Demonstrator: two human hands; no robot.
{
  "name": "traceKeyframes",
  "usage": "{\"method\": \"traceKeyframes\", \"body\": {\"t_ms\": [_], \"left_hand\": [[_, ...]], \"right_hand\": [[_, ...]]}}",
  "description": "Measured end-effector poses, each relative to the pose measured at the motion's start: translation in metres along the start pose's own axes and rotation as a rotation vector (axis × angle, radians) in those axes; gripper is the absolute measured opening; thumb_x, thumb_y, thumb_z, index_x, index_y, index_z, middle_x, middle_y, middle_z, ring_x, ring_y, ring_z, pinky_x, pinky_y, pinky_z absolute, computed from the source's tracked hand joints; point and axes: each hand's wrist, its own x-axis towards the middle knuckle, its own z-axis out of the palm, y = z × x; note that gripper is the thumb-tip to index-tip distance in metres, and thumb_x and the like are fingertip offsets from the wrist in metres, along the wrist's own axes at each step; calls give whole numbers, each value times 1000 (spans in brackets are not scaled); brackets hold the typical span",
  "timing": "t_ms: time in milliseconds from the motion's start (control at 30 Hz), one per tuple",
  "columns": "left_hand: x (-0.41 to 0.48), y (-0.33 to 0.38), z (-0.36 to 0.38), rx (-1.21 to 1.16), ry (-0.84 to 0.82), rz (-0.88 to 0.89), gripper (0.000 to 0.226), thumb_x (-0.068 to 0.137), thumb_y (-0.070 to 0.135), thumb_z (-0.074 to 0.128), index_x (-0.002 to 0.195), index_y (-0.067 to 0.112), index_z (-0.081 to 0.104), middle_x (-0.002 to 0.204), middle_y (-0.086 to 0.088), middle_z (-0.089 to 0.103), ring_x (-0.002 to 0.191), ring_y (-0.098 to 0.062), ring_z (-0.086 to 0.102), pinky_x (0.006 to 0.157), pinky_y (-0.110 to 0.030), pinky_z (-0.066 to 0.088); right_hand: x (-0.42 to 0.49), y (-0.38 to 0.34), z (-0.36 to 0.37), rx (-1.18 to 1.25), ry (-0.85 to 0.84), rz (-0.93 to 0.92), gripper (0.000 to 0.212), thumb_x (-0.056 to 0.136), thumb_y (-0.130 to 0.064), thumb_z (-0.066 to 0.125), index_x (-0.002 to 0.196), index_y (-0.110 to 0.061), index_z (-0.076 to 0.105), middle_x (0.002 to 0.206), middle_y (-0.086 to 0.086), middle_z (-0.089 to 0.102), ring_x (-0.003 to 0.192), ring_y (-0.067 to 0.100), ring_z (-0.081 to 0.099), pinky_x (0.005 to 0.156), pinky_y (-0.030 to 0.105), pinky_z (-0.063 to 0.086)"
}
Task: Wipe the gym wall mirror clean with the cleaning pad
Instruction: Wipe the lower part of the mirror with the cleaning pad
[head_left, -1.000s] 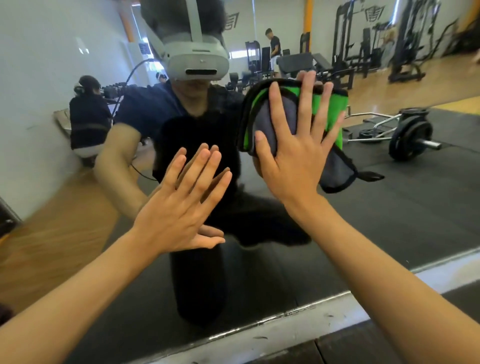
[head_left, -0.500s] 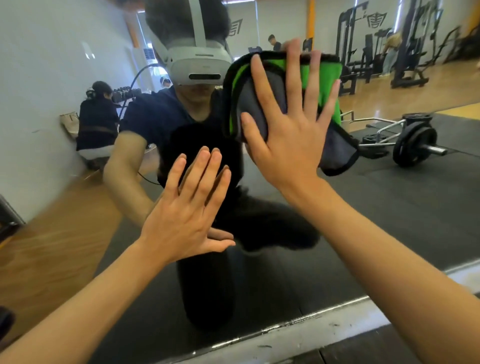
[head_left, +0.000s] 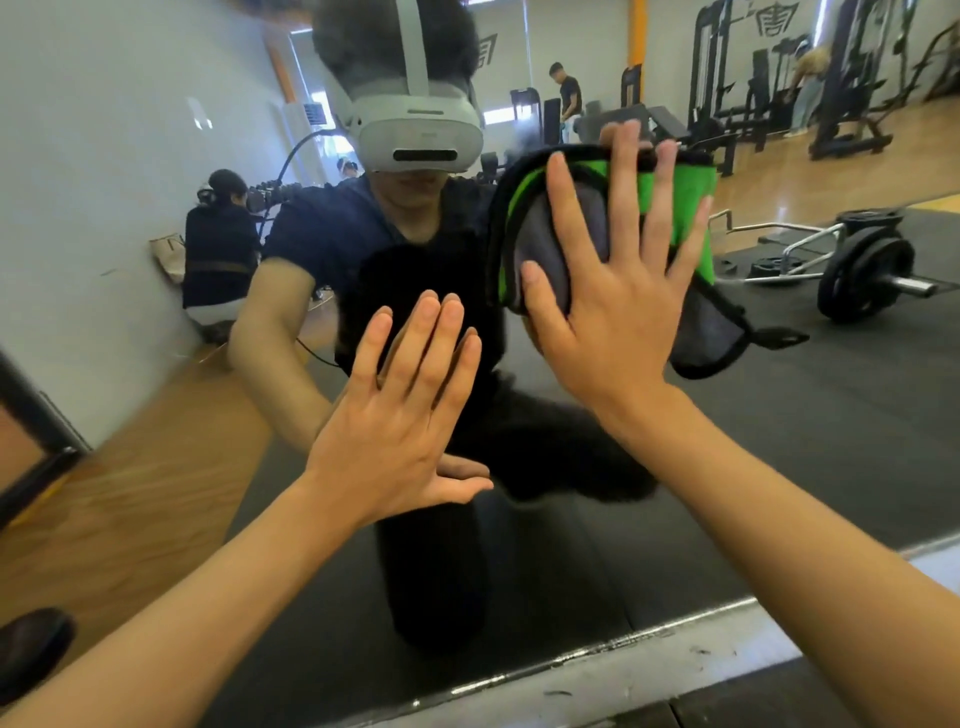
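The wall mirror (head_left: 779, 441) fills nearly the whole view and reflects a kneeling person with a white headset. A grey and green cleaning pad (head_left: 571, 234) with a black trim lies flat against the glass at the upper centre right. My right hand (head_left: 613, 312) presses on it with straight, spread fingers. One loose corner of the pad hangs down at the lower right. My left hand (head_left: 400, 426) rests flat on the bare glass below and to the left of the pad, fingers straight and close together.
A pale metal strip (head_left: 597, 675) runs along the mirror's bottom edge, with dark floor matting below it. The glass reflects a barbell with plates at the right, weight machines at the back, a crouching person at the left and others standing far off.
My right hand slid the pad up the glass and then back down a little. My left hand stayed flat on the mirror in about the same place.
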Motion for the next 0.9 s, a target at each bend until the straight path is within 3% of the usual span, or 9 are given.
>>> {"method": "traceKeyframes", "body": {"t_ms": [67, 167, 300, 433, 567, 667, 800, 900], "left_hand": [[0, 0, 0, -3, 0, 1, 130, 86, 92, 46, 163, -9, 17, 169, -35, 9, 158, -50, 12, 128, -66, 6], [0, 0, 1, 12, 10, 6, 129, 86, 92, 45, 163, -8, 18, 169, -36, 10, 158, -51, 12, 128, -67, 6], [0, 1, 0, 24, 3, 5, 129, 87, 93, 42, 163, -8, 17, 169, -36, 9, 157, -52, 12, 128, -68, 6], [-1, 1, 2, 32, 6, 5, 129, 87, 93, 43, 163, -8, 18, 169, -36, 9, 157, -52, 12, 128, -68, 7], [-1, 1, 2, 41, 15, 6, 129, 87, 93, 42, 163, -8, 18, 169, -36, 9, 157, -52, 12, 128, -67, 6], [-1, 1, 2, 51, 24, 4, 128, 86, 93, 44, 163, -8, 22, 168, -37, 12, 157, -52, 14, 128, -67, 8], [0, 1, 3, 66, 26, 4, 127, 86, 93, 45, 162, -8, 26, 167, -37, 17, 156, -52, 18, 128, -67, 9], [0, 1, 2, 87, 26, -6, 126, 86, 93, 44, 161, -8, 29, 167, -37, 18, 156, -51, 19, 127, -66, 11]], "right_hand": [[-25, 3, 1, 7, -11, 0, 62, 106, -51, 39, 163, -28, 27, 170, 17, 20, 157, 41, 14, 123, 68, 12], [-131, 20, 10, 60, -143, -13, 63, 104, -49, 44, 162, -30, 28, 173, 11, 6, 159, 39, 5, 121, 71, 14], [-239, 43, 12, 40, -306, 53, 53, 106, -53, 38, 153, -28, 41, 175, 4, 1, 160, 35, 2, 109, 80, 25], [-158, 27, 14, 98, -150, 135, 68, 100, -47, 48, 163, -34, 25, 173, 14, 6, 159, 39, 1, 119, 75, 11], [-58, 21, 6, 69, -24, 172, 62, 106, -46, 43, 163, -30, 26, 170, 18, 14, 157, 44, 9, 123, 69, 6], [-104, 23, 14, 83, -33, 139, 60, 107, -47, 38, 163, -31, 24, 171, 13, 9, 158, 41, 9, 122, 69, 11], [-225, 52, 18, 17, -258, -61, 52, 106, -53, 39, 156, -36, 37, 175, 4, 1, 160, 33, 3, 119, 69, 18], [-194, 63, 9, 56, -244, -63, 56, 102, -53, 47, 154, -35, 39, 174, 3, 0, 160, 32, 1, 121, 68, 12]]}}
